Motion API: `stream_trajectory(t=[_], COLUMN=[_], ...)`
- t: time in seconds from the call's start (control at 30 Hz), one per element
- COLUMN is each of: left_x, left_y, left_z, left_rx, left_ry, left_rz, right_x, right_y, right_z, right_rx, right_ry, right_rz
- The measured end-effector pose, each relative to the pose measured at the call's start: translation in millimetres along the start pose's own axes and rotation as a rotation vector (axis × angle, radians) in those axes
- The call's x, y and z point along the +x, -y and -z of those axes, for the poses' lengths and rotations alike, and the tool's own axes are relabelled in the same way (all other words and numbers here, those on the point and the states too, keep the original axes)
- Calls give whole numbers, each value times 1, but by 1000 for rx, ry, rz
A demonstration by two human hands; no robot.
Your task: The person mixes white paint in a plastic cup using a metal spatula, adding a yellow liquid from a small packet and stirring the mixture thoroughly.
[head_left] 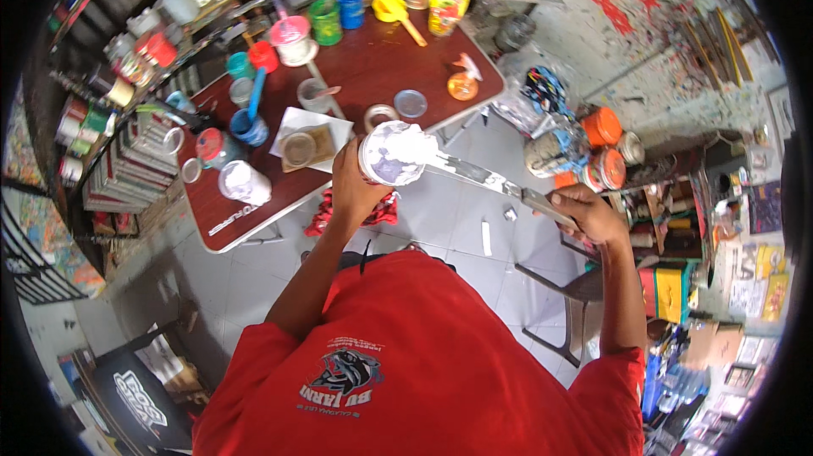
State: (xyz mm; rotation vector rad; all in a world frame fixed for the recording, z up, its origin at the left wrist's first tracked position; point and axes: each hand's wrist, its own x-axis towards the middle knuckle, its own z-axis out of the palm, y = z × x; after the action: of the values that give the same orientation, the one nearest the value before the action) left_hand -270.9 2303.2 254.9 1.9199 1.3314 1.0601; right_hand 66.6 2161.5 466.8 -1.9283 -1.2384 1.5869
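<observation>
My left hand [351, 178] is wrapped round a round tub [388, 170] of thick white paste, held up by the table's front edge. White paste heaps up at the tub's right side. In my right hand [591, 214] is a long flat spatula [487, 176], gripped by its handle. Its paste-smeared blade reaches left, and the tip meets the white heap at the tub's mouth. On the table, left of the tub, a clear cup [298, 149] stands on a white sheet [339, 128]. Another paste-smeared white tub [246, 183] lies farther left.
The dark red table [373, 58] carries several colour pots, a yellow scoop [391, 9], an orange spray bottle [463, 83] and a tape roll [380, 115]. A dark chair [580, 308] stands at my right. Orange-lidded tubs [603, 127] and a plastic bag [542, 88] sit beyond the table.
</observation>
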Motion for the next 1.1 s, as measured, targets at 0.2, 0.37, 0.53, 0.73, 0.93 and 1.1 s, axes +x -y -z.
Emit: stream_trajectory(t=[0.2, 0.37, 0.53, 0.73, 0.93, 1.1], left_x=[11, 27, 54, 104, 180, 221], left_y=[-41, -65, -73, -73, -56, -42], left_z=[-86, -125, -150, -175, -185, -175], left_rx=[-32, -13, -43, -44, -27, 3], left_ry=[76, 78, 154, 92, 18, -12], left_rz=[-144, -265, -314, -237, -176, -78], right_x=[-31, -35, -31, -3, 37, 55], right_y=[1, 8, 29, 48, 70, 82], right_z=[49, 49, 31, 36, 47, 60], right_rx=[-439, -930, -1384, -1489, -1539, -1619], right_ry=[-121, -325, -494, -518, -433, -414], right_rz=[33, 265, 331, 443, 495, 544])
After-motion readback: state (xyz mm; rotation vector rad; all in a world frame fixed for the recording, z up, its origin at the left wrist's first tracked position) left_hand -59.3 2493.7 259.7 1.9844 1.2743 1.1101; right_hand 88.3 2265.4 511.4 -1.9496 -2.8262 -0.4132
